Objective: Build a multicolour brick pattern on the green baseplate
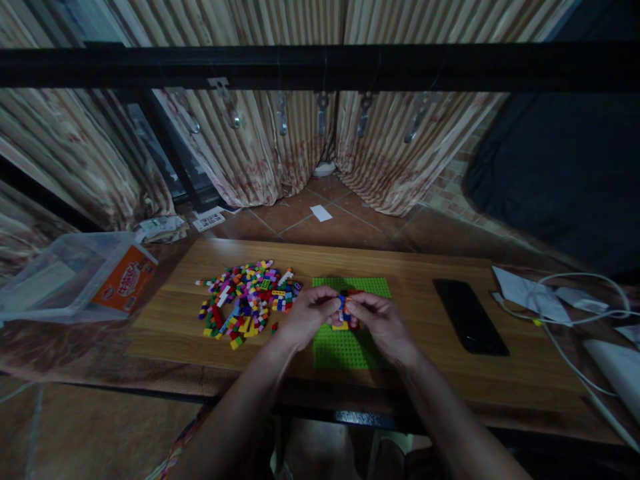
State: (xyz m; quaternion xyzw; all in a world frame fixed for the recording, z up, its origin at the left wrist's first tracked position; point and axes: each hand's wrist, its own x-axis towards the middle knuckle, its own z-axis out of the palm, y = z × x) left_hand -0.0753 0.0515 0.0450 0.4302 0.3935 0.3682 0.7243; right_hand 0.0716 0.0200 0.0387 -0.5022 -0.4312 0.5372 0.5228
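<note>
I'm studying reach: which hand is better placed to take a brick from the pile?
Probably the left hand: it's nearer the pile, while the right hand is farther off. Both hold bricks.

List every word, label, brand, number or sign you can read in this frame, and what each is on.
No text reads with certainty.
Orange label on the clear plastic bin: large white characters, too blurred to quote.
Printed card on the floor: dark marks, too small to read.
Yellow brick in the pile: dark marks, too small to read.
</note>
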